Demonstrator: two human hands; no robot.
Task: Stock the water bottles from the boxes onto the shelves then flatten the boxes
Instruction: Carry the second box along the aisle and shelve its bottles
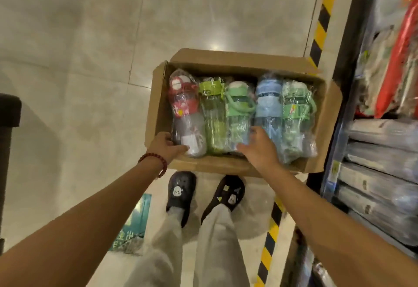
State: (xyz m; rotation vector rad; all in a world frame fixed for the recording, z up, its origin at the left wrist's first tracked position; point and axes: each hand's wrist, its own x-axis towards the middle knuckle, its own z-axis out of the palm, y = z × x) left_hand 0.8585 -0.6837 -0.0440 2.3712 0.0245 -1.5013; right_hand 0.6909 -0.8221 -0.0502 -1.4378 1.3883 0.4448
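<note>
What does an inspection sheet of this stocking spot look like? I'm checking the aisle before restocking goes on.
Surface: pale tiled floor, yellow-black hazard tape.
Job's things: open cardboard box holding five wrapped bottles lying side by side; red bottle leftmost.
Clutter: teal floor sticker.
Hands: left hand grips the box's near edge; right hand rests on the bottles.
Cables: nothing seen.
Surroundings: shelves of wrapped goods at right.
</note>
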